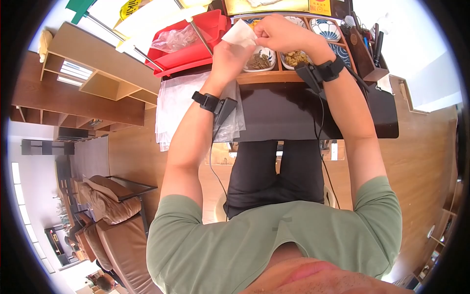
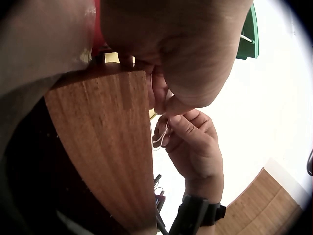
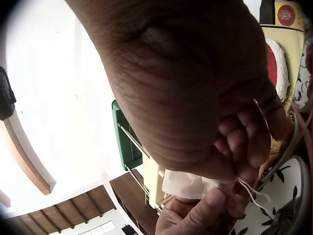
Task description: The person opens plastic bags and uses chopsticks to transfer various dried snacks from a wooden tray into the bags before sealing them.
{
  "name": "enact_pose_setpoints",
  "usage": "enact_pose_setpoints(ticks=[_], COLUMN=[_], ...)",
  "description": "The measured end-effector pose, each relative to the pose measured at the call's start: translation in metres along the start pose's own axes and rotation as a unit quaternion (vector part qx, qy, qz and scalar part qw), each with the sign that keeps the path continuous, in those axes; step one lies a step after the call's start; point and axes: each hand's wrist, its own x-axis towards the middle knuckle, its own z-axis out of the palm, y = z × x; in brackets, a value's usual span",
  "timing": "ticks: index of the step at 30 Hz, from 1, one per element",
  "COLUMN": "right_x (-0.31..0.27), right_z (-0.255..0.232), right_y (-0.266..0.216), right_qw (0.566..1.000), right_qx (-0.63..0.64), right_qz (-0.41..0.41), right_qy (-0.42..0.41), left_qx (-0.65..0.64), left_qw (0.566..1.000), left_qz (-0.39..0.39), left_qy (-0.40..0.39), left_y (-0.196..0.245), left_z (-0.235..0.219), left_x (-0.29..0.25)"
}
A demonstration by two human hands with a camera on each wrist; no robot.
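A small white pouch (image 1: pixel 241 33) of thin cloth or paper is held up over the near left of the divided wooden tray. My left hand (image 1: pixel 229 60) grips it between thumb and fingers. Close against it, my right hand (image 1: pixel 285 34) pinches the thin white string (image 3: pixel 253 192) at the pouch, and loose ends of that string hang below the fingertips. Under the hands stands a bowl of brownish dried pieces (image 1: pixel 259 61). To its right, another bowl holds yellowish dried pieces (image 1: pixel 295 58). The fingertips partly cover the pouch's mouth.
Left of the tray is a red basket (image 1: pixel 210 27) with a clear plastic bag (image 1: pixel 175 39) in it. Flat clear bags (image 1: pixel 183 105) overhang the dark table's (image 1: pixel 284 112) left front. A wooden holder with pens (image 1: pixel 372 63) stands at the right. A pale rack rises over the basket.
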Motion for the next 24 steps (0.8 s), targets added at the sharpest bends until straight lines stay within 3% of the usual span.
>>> enact_pose_setpoints(ticks=[2, 4, 19, 24], right_x=[0.000, 0.000, 0.004, 0.003], right_z=[0.004, 0.010, 0.013, 0.013], right_y=[0.004, 0.007, 0.010, 0.006], right_qw=[1.000, 0.997, 0.999, 0.999], right_qx=[-0.007, 0.052, 0.007, 0.024], right_qz=[0.002, -0.016, -0.023, -0.027], right_qy=[-0.005, 0.057, 0.039, 0.032], left_qx=[0.002, 0.003, -0.047, -0.017], left_qw=[1.000, 1.000, 0.997, 1.000], left_qz=[-0.007, -0.015, 0.050, -0.013], left_qy=[-0.002, -0.003, 0.032, 0.012], left_y=[-0.005, -0.010, -0.016, 0.001], left_z=[0.000, -0.001, 0.000, -0.001], left_x=[0.002, 0.003, 0.004, -0.001])
